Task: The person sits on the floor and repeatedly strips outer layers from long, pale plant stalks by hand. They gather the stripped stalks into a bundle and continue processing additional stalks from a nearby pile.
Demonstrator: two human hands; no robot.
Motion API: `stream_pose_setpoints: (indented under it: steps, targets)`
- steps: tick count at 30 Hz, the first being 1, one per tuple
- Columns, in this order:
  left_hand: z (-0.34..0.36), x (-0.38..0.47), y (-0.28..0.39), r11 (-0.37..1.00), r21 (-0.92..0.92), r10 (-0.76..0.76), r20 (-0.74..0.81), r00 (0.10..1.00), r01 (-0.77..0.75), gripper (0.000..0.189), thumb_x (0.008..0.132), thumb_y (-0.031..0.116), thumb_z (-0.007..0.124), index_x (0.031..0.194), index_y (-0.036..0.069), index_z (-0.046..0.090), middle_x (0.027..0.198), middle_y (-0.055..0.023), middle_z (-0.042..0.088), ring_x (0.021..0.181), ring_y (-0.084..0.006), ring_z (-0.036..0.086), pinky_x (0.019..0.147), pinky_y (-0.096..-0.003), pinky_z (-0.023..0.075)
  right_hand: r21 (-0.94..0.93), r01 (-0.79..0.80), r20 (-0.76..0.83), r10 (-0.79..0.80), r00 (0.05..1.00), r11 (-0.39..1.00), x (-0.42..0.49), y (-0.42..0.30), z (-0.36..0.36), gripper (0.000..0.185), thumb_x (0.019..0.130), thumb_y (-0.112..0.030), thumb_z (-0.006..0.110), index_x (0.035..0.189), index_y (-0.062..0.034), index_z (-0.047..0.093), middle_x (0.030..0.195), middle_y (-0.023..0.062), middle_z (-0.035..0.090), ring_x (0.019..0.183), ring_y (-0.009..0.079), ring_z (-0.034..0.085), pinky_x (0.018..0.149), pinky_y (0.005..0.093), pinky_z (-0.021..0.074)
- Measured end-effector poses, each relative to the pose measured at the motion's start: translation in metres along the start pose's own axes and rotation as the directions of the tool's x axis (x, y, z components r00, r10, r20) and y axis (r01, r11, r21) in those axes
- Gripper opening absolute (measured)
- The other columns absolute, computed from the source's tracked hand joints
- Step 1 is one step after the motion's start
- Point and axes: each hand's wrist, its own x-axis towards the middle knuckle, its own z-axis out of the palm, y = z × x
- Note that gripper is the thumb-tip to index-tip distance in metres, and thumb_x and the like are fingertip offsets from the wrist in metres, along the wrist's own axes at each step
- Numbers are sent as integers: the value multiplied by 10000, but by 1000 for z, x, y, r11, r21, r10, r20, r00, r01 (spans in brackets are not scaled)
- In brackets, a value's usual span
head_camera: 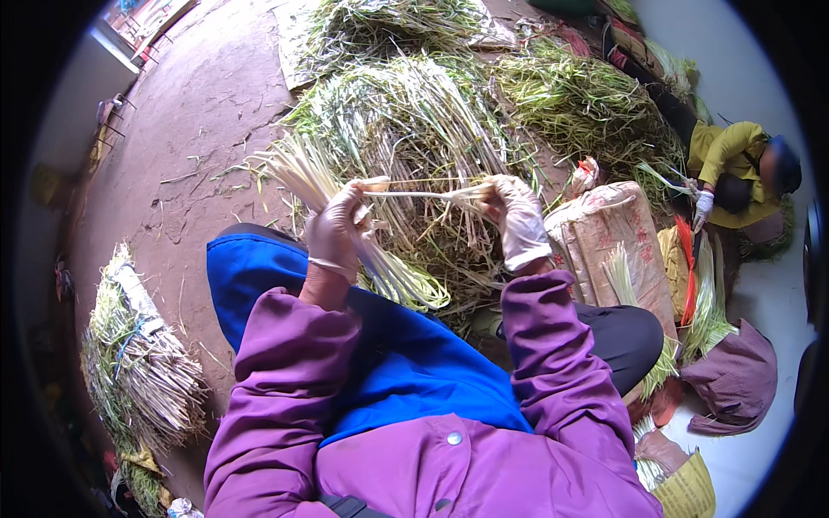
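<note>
My left hand [335,226], in a thin pale glove, is closed around a bundle of pale plant stalks [299,169] whose yellow-green ends [421,285] hang down over my blue apron [401,369]. A white stalk [411,194] stretches level from the fingertips of that hand to my right hand [518,217]. Gloved too, my right hand pinches the stalk's far end, with pale sheath or leaf pieces at its fingers. Beneath and beyond both hands lies a large heap of long stalks with roots and green leaves [414,123].
More plant heaps lie at the top [388,19] and upper right [576,97]. A tied stalk bundle [155,375] is on the floor at left. At right stands a wrapped bale [615,239] with pale stalks against it. Beyond sits a person in yellow [732,162], wearing gloves and holding stalks.
</note>
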Motion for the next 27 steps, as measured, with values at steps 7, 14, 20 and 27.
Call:
stream_pose_setpoints:
  steps: [7, 14, 20, 27]
  targets:
    - [-15, 11, 15, 999, -21, 45, 61, 997, -44, 204, 916, 225, 566, 954, 40, 645, 747, 20, 578, 562, -17, 383, 518, -226, 489, -46, 121, -153, -126, 980, 992, 54, -2, -72, 165, 923, -196, 555, 875, -50, 614, 685, 8, 606, 520, 68, 540, 446, 178, 437]
    - [-25, 20, 31, 996, -61, 64, -79, 995, -69, 193, 921, 215, 554, 984, 35, 579, 721, -2, 570, 421, -35, 392, 469, -207, 449, -477, 117, -181, -227, 957, 871, 117, -21, -177, 128, 889, -141, 568, 795, -69, 618, 651, -16, 601, 540, 62, 522, 513, 207, 418]
    - [-33, 24, 42, 984, -83, 149, -120, 981, -160, 141, 912, 223, 576, 933, 84, 586, 563, 86, 402, 405, -28, 351, 481, -231, 396, -916, 66, -120, -425, 897, 396, 117, -51, -247, 215, 881, -256, 546, 880, -50, 609, 813, 122, 628, 741, 230, 593, 681, 331, 463]
    - [-50, 28, 61, 926, -307, 186, -135, 973, -219, 133, 898, 203, 587, 982, 100, 577, 667, 41, 528, 438, -58, 443, 499, -272, 477, -913, -388, -327, -341, 881, -126, 76, -58, -304, 298, 861, -311, 493, 962, -57, 613, 985, 227, 619, 968, 408, 575, 800, 471, 463]
